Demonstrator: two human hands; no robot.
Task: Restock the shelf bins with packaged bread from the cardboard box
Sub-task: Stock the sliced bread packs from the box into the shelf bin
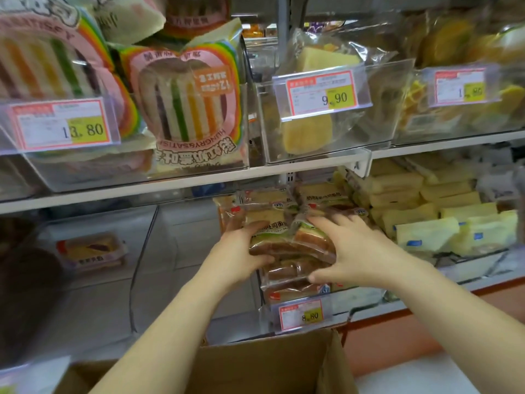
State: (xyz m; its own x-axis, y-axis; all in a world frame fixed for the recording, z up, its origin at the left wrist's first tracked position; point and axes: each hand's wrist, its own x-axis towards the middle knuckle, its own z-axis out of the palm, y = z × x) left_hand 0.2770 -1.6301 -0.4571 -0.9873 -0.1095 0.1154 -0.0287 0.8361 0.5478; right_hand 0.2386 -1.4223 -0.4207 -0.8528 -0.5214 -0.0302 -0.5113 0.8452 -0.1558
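Plastic-wrapped bread pack (292,243) is gripped at both ends, left hand (241,251) and right hand (350,251) curled round it, atop the stack at the front edge of the bin (270,317). That bin looks nearly full; the cardboard box (255,365) waits below, contents unseen.

Cardboard box (264,365) cut off at btm edge; small print on 8.80 tag (301,314) too blurry.
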